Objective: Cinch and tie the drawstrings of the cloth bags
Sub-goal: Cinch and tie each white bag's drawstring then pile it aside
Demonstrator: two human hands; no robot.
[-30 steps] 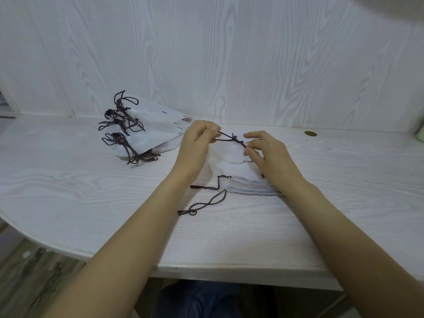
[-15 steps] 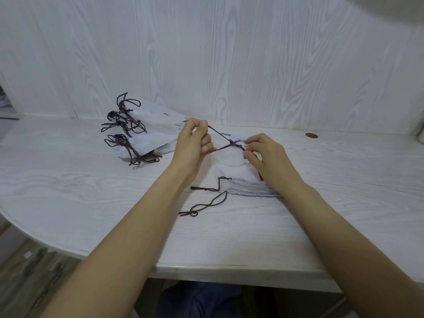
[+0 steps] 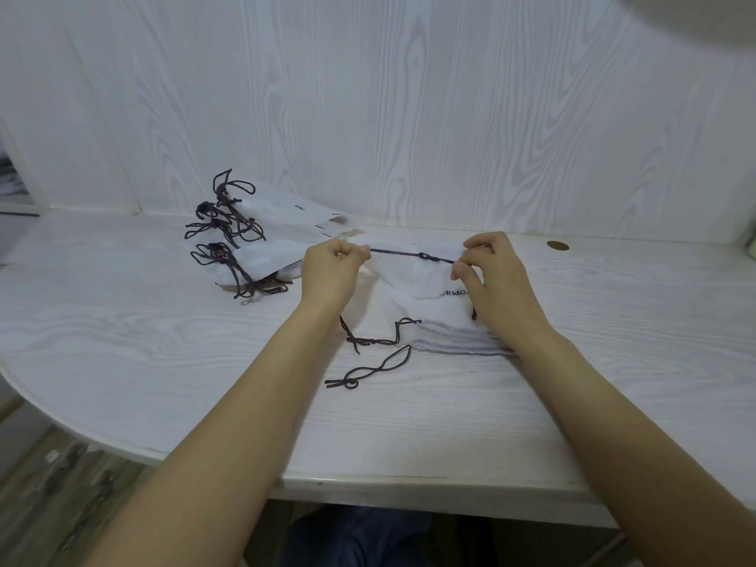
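Note:
A white cloth bag [image 3: 413, 292] lies on top of a stack of flat white bags [image 3: 454, 341] at the middle of the table. Its dark brown drawstring [image 3: 413, 255] is stretched taut between my two hands, with a knot near its middle. My left hand [image 3: 331, 268] pinches the left end. My right hand [image 3: 491, 268] pinches the right end. More loose drawstring ends [image 3: 376, 362] trail from the stack toward me.
A pile of white bags [image 3: 270, 239] with knotted dark cords lies at the back left. The white wooden table [image 3: 122, 341] meets a white wood-grain wall behind. A small brass disc [image 3: 557, 245] sits in the tabletop at the right.
My hands have moved apart sideways, pulling the drawstring from a slack crossed shape into a straight taut line with the knot drawn tight in the middle.

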